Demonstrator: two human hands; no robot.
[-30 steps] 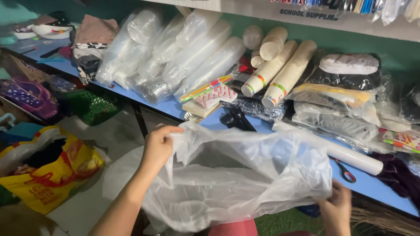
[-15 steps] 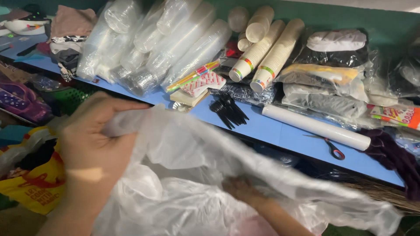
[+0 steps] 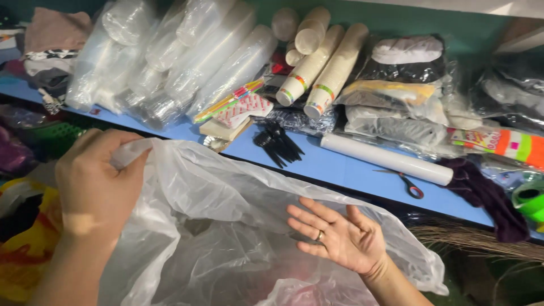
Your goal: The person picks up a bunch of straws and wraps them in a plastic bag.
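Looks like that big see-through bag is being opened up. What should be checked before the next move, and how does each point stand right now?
1. Left hand grips the rim of the clear plastic bag: ok.
2. Right hand has hold of the bag: not ok; it lies open, palm up, against the plastic.
3. Bag mouth spread wide: cannot tell; the plastic is crumpled.
4. Bag free of tears: cannot tell.
5. Scissors and black plastic forks lie apart from the bag on the blue shelf: ok.

Thin glossy plastic bag (image 3: 226, 226) (crinkled)
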